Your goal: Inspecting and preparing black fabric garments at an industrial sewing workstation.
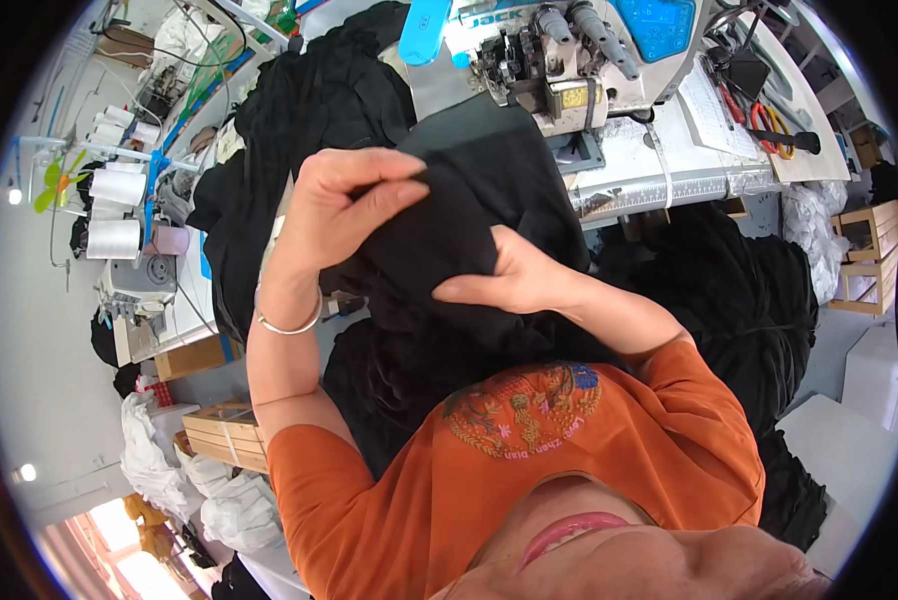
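A piece of black fabric (pixel 449 217) is stretched between my two hands, its upper end lying by the presser foot area of a Jack overlock sewing machine (pixel 561 97). My left hand (pixel 344 202) pinches the fabric's upper left edge between thumb and fingers. Lower and to the right, my right hand (pixel 512 274) grips its other edge, thumb on top and fingers partly hidden behind. More black fabric (pixel 329 82) is heaped on the table left of the machine, and dark cloth hangs down over my lap.
Scissors (pixel 771 131), pliers and papers lie on the table right of the machine. A measuring tape strip (pixel 644 193) runs along the table's front edge. Large black fabric piles (pixel 749 300) stand at the right. White thread cones (pixel 117 186) and another machine (pixel 145 281) are at the left.
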The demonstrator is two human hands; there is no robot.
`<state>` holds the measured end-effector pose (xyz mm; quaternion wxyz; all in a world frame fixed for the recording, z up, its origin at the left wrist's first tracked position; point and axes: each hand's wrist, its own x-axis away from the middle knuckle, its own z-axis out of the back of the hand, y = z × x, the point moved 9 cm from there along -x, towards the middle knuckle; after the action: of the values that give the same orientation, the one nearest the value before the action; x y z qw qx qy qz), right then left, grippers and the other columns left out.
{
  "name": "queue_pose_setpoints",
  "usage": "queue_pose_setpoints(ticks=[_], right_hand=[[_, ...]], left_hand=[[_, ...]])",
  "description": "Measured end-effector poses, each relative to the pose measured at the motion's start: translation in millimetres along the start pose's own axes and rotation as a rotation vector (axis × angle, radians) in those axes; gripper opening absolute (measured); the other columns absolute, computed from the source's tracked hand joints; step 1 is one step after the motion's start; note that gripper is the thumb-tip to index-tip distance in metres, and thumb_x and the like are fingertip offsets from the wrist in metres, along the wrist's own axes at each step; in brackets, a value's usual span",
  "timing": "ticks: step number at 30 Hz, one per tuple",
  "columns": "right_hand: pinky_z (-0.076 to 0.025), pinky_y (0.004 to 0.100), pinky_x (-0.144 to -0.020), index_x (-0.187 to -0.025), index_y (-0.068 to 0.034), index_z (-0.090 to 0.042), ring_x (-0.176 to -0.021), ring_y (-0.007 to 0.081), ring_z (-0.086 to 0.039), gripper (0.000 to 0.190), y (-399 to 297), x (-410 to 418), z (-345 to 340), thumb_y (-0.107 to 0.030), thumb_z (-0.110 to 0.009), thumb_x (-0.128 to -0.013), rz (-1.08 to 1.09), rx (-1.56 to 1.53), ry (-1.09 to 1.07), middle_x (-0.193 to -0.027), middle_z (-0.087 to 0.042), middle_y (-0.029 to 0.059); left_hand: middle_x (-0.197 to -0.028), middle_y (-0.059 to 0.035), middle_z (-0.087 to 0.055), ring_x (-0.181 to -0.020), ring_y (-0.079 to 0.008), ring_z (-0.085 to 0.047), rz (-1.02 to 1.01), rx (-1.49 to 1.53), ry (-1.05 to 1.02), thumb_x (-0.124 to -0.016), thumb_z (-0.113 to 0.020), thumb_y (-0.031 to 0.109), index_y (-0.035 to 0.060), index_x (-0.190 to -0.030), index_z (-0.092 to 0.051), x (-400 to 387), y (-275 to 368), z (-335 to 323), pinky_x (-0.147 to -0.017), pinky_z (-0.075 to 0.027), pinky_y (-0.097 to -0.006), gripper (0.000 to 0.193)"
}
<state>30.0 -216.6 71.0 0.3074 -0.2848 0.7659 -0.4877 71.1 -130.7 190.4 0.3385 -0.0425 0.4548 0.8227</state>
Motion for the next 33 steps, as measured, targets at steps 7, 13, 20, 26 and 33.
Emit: queue_pose_setpoints(ticks=[7, 13, 20, 26, 33], right_hand=[[-0.049, 0.0237, -0.071, -0.102, -0.001, -0.066, -0.08, 0.0073, -0.061, 0.015, -6, 33, 135, -0.011, -0.06, -0.091, 0.244, 0.381, 0.653, -0.095, -0.066, 0.0018], [-0.04, 0.0223, -0.058, -0.078, -0.002, -0.061, -0.065, 0.0021, -0.046, 0.019, 39, 19, 144, -0.017, -0.063, -0.09, -0.172, 0.413, 0.472, -0.069, -0.057, -0.0055], [-0.029, 0.0307, -0.052, -0.068, 0.003, -0.038, -0.059, 0.0114, -0.031, 0.034, 29, 31, 112, -0.011, -0.061, -0.089, 0.007, 0.667, 0.444, -0.062, -0.031, 0.0068], [-0.027, 0.03, -0.05, -0.07, 0.003, -0.043, -0.058, 0.0103, -0.03, 0.03, 31, 50, 111, -0.011, -0.06, -0.09, 0.079, 0.672, 0.498, -0.06, -0.033, 0.0048], [-0.028, 0.0235, -0.051, -0.071, 0.002, -0.053, -0.061, 0.0032, -0.032, 0.027, 27, 51, 127, -0.013, -0.059, -0.092, 0.002, 0.534, 0.594, -0.062, -0.04, -0.0059]], left_hand=[[-0.078, 0.0037, -0.062, -0.069, -0.0012, -0.049, 0.15, 0.116, 0.376, -0.087, -0.065, 0.005, -0.005, -0.096, -0.067, -29, -85, -19, -0.06, -0.04, -0.0172, 0.014], [-0.075, 0.0034, -0.06, -0.07, -0.0025, -0.05, 0.353, 0.046, 0.1, -0.085, -0.068, 0.011, -0.0049, -0.086, -0.065, -59, -146, -38, -0.062, -0.041, -0.0195, 0.017], [-0.071, 0.0047, -0.056, -0.066, -0.0016, -0.046, 0.503, 0.122, -0.031, -0.084, -0.069, 0.009, -0.0017, -0.079, -0.063, -49, -150, -43, -0.059, -0.039, -0.0193, 0.013], [-0.066, 0.0045, -0.055, -0.062, -0.0017, -0.045, 0.399, -0.086, 0.025, -0.084, -0.068, 0.01, -0.0027, -0.076, -0.061, -54, -143, -50, -0.055, -0.038, -0.0201, 0.017], [-0.058, 0.002, -0.054, -0.055, -0.0023, -0.044, 0.412, -0.15, 0.109, -0.081, -0.07, 0.014, -0.0032, -0.074, -0.061, -69, -143, -50, -0.05, -0.038, -0.0217, 0.02]])
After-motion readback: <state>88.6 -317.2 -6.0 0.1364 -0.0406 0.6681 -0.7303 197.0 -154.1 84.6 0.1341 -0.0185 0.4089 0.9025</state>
